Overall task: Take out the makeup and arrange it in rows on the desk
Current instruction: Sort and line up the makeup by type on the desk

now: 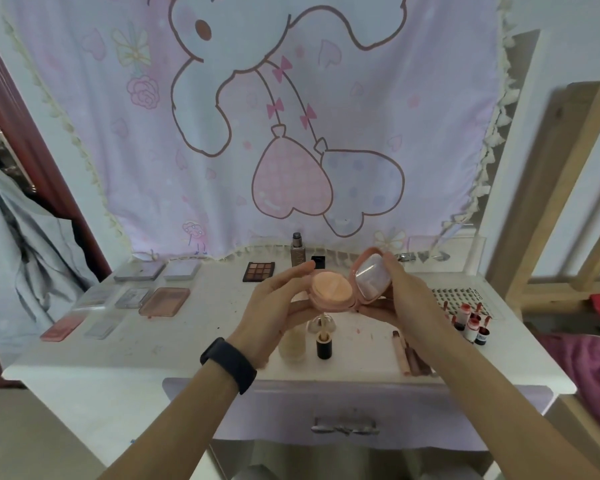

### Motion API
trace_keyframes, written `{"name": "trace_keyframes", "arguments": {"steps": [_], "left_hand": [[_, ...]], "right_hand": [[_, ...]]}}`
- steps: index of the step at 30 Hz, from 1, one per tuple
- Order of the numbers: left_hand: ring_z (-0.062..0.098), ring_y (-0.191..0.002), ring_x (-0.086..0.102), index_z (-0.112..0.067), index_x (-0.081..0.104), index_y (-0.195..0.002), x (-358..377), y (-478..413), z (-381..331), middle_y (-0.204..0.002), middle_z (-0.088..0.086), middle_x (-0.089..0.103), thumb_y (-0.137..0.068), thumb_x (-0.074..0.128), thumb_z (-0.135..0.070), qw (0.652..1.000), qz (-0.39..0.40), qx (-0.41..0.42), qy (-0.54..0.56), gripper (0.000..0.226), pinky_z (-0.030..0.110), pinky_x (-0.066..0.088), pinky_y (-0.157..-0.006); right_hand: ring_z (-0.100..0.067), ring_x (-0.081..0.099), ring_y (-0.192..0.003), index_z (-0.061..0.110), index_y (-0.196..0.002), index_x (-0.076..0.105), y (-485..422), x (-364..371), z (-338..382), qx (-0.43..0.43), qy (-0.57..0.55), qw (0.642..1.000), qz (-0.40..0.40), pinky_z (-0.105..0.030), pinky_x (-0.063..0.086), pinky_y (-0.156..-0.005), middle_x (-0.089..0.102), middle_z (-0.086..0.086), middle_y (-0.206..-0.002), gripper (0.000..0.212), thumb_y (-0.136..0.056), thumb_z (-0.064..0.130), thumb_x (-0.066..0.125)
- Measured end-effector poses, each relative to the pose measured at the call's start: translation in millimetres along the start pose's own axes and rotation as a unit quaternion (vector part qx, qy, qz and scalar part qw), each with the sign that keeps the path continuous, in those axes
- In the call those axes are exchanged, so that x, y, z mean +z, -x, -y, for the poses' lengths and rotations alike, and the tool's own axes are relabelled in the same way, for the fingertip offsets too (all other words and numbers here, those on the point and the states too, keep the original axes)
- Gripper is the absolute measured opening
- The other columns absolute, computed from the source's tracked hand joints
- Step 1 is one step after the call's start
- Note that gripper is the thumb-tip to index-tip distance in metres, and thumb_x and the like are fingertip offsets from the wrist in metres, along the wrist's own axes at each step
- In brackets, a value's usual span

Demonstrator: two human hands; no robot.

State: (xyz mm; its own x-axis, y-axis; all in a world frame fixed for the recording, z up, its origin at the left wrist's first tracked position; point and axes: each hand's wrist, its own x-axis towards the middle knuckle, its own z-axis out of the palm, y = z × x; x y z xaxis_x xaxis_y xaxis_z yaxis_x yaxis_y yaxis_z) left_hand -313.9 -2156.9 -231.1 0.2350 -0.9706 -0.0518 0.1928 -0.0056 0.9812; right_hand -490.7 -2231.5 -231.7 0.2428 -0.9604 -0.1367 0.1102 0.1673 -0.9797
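Just above the middle of the counter [153, 358], a pink compact [340, 299] is held open in both hands. Its round base holds a peach puff [332, 285] that fills the well; the hinged lid [373, 277] stands up on the right, with a pale, shiny inner face. The left hand [274, 306] grips the base from the left, thumb on the far rim, a black wristband [229, 363] on that wrist. The right hand [406, 299] cups the compact from below and curls its fingers round the lid's outer edge.

Below the hands stand a pale bottle [292, 342] and a small black tube [324, 346] with its applicator upright. To the near right lie slim pink and brown sticks [407, 356], and further right a cluster of little red-capped bottles [471, 323]. At the far edge sit a brown eyeshadow palette [258, 271], a tall bottle [296, 249] and a small black box [318, 260]. Flat palettes [164, 301] lie in rows on the left. A lilac drawer [343, 414] fronts the counter; its inside cannot be seen.
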Motion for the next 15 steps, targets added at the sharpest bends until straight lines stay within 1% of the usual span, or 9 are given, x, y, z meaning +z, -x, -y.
{"name": "trace_keyframes", "arguments": {"steps": [1,2,4,6,8,11,13,15], "left_hand": [[0.021,-0.108,0.069,-0.023,0.059,-0.133,-1.2,-0.1,-0.5,-0.128,-0.001,0.067,-0.093,0.067,-0.021,0.997,0.002,0.019,-0.076,0.041,0.03,0.059,-0.085],[0.016,-0.11,0.066,-0.028,0.056,-0.137,-2.1,-0.4,-1.7,-0.134,-0.007,0.061,-0.088,0.074,-0.027,0.984,0.009,0.04,-0.172,0.052,0.029,0.057,-0.089],[0.007,-0.112,0.059,-0.034,0.046,-0.143,-2.5,-1.9,-3.4,-0.135,-0.015,0.052,-0.076,0.084,-0.036,0.935,0.029,0.063,-0.347,0.078,0.026,0.049,-0.096],[0.009,-0.117,0.051,-0.033,0.038,-0.148,-0.5,-4.8,-4.0,-0.133,-0.011,0.048,-0.072,0.086,-0.039,0.883,0.04,0.08,-0.46,0.09,0.026,0.042,-0.102],[0.012,-0.119,0.046,-0.032,0.037,-0.149,0.5,-7.9,-4.3,-0.132,-0.007,0.043,-0.073,0.083,-0.043,0.846,0.041,0.087,-0.524,0.089,0.028,0.04,-0.104],[0.012,-0.117,0.043,-0.036,0.04,-0.145,-1.4,-10.2,-4.8,-0.128,-0.008,0.04,-0.074,0.078,-0.054,0.797,0.037,0.094,-0.596,0.083,0.032,0.043,-0.105],[0.012,-0.118,0.039,-0.039,0.044,-0.139,-3.7,-8.9,-6.8,-0.123,-0.01,0.041,-0.071,0.076,-0.06,0.776,0.023,0.112,-0.62,0.078,0.035,0.044,-0.104],[0.012,-0.117,0.038,-0.04,0.048,-0.133,-7.1,-7.6,-9.0,-0.12,-0.011,0.044,-0.069,0.074,-0.063,0.757,0.006,0.139,-0.638,0.073,0.035,0.042,-0.104]], "right_hand": [[-0.024,0.076,-0.079,0.007,-0.108,0.065,1.1,0.0,-1.3,-0.006,0.007,1.0,0.008,-0.041,0.062,-0.081,0.077,-0.012,-0.082,0.046,-0.102,0.049,0.046],[-0.024,0.076,-0.079,0.009,-0.104,0.066,1.8,0.9,-2.4,-0.008,0.01,1.0,0.012,-0.043,0.061,-0.084,0.077,-0.01,-0.08,0.045,-0.102,0.049,0.046],[-0.023,0.076,-0.08,0.012,-0.098,0.068,3.2,2.7,-4.7,-0.01,0.015,1.0,0.019,-0.044,0.061,-0.087,0.077,-0.007,-0.079,0.042,-0.102,0.049,0.048],[-0.019,0.076,-0.079,0.015,-0.095,0.07,5.1,5.1,-6.6,-0.022,0.02,0.999,0.032,-0.042,0.061,-0.086,0.077,-0.002,-0.078,0.039,-0.101,0.048,0.05],[-0.017,0.075,-0.078,0.016,-0.097,0.072,7.3,7.2,-8.0,-0.032,0.03,0.998,0.047,-0.04,0.062,-0.083,0.077,0.001,-0.077,0.038,-0.099,0.049,0.053],[-0.017,0.074,-0.073,0.019,-0.096,0.075,9.0,9.3,-7.4,-0.041,0.041,0.996,0.062,-0.035,0.062,-0.077,0.075,0.002,-0.073,0.038,-0.097,0.051,0.055],[-0.016,0.073,-0.073,0.025,-0.092,0.076,9.5,11.1,-6.9,-0.054,0.045,0.995,0.075,-0.031,0.06,-0.072,0.075,0.002,-0.074,0.036,-0.098,0.051,0.053],[-0.014,0.073,-0.073,0.026,-0.091,0.074,9.6,13.7,-6.1,-0.063,0.047,0.993,0.093,-0.028,0.058,-0.07,0.076,0.001,-0.076,0.036,-0.099,0.052,0.051]]}}
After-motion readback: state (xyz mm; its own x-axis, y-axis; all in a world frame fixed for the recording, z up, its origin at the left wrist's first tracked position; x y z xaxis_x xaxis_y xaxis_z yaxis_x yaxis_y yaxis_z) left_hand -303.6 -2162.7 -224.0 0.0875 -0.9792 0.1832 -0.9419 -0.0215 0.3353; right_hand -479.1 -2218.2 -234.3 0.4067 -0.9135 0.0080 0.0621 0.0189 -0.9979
